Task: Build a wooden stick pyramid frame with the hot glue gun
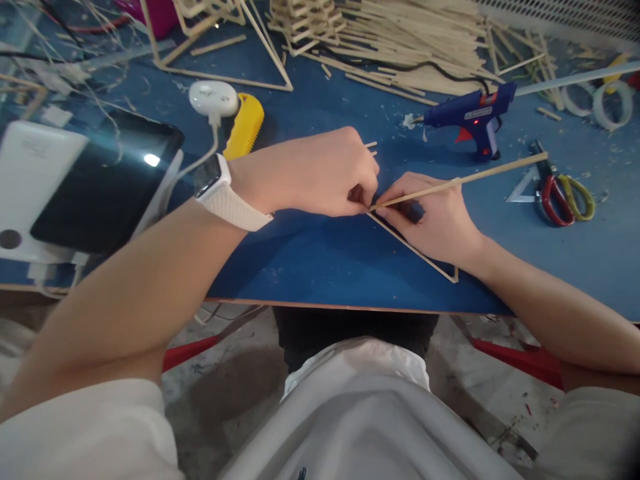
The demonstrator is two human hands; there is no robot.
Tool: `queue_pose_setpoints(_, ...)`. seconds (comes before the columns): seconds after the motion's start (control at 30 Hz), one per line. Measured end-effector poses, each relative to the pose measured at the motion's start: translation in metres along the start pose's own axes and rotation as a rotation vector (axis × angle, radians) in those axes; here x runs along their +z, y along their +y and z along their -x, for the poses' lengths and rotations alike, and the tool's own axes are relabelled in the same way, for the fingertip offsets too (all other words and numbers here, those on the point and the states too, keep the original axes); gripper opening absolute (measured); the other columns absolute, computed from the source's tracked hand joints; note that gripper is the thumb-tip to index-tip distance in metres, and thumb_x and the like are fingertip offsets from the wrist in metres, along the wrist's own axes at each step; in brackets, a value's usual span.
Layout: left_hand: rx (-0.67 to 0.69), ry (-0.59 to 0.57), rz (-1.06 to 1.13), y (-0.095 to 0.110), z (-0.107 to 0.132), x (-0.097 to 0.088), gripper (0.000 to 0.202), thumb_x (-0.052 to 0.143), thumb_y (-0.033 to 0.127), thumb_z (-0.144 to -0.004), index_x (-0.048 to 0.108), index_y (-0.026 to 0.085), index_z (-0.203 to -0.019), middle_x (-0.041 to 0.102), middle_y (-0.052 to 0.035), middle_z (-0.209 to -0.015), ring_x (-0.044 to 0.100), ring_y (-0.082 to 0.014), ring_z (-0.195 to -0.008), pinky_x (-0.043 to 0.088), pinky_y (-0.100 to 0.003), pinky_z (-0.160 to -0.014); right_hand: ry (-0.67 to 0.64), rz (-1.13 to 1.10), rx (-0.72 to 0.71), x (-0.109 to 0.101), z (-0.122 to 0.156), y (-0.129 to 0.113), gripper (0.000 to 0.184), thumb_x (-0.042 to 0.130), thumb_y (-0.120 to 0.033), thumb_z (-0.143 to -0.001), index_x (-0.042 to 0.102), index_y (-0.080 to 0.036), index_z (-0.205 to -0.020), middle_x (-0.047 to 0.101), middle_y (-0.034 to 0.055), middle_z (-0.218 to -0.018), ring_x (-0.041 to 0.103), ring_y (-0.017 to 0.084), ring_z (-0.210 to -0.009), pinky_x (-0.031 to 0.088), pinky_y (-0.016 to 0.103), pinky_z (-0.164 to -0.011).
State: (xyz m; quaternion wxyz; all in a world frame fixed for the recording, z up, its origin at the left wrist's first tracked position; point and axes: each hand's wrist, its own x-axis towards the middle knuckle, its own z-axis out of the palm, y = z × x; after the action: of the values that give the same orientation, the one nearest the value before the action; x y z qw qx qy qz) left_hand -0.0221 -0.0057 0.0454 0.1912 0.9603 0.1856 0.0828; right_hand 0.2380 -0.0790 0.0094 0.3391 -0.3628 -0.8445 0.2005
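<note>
Above the blue table my left hand [345,173] is closed, its thumb and forefinger pinched at a corner where thin wooden sticks meet. Close beside it, my right hand [433,217] pinches the same corner from the right. One wooden stick [500,169] slants up to the right across my right hand. A wooden stick frame [415,250] runs down right from the pinched corner and passes under that hand, which hides part of it. Two stick ends [371,145] poke out beyond my left knuckles; whether they belong to the frame, I cannot tell.
A blue glue gun [467,113] with its light on lies beyond my right hand. Scissors [563,193] lie farther right. A pile of sticks [410,40] and a stick structure [305,23] are at the back. A yellow-handled tool [245,123], phone [110,180] and white power bank [35,180] lie left.
</note>
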Motion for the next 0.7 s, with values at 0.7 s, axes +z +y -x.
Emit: queue_pose_setpoints(0.7,-0.028,0.064,0.286,-0.030,-0.005,0.010,0.013,0.088,0.039,-0.094,0.094,0.028,-0.097,0.090,-0.0030,-0.096,0.073,-0.0182,-0.082,0.055,-0.038,-0.086,-0.018,0.027,0.072,0.002,-0.002,0.010,0.017,0.086,-0.046,-0.105,0.087,-0.029,-0.105,0.087,0.0074,-0.102,0.081,0.031,-0.089,0.070,0.054,-0.093)
